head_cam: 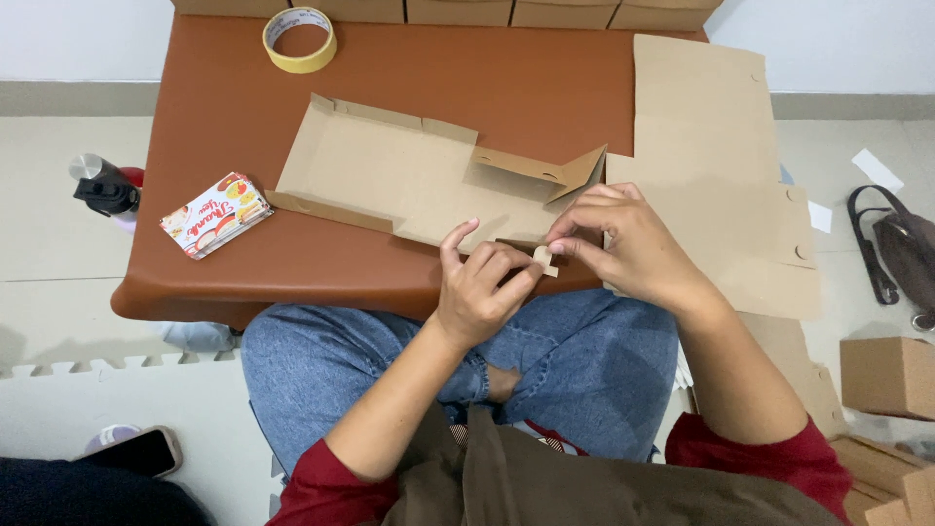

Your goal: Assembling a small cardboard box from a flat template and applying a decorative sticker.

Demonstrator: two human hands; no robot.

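At the bench's (292, 263) near edge, left hand (479, 292) and right hand (623, 244) pinch the flat cardboard blank's (409, 180) small tab (543, 258); it looks light, stiff, best held by edges.

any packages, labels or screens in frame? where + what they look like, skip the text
Small flat rectangular snack packet, white and red with pictured treats: left part of the brown table.
Dark phone, screen off: on the floor, lower left.
Closed plain brown cardboard box: on the floor, right edge.
Flat unfolded brown cardboard box blank: table centre, both hands at its near edge.
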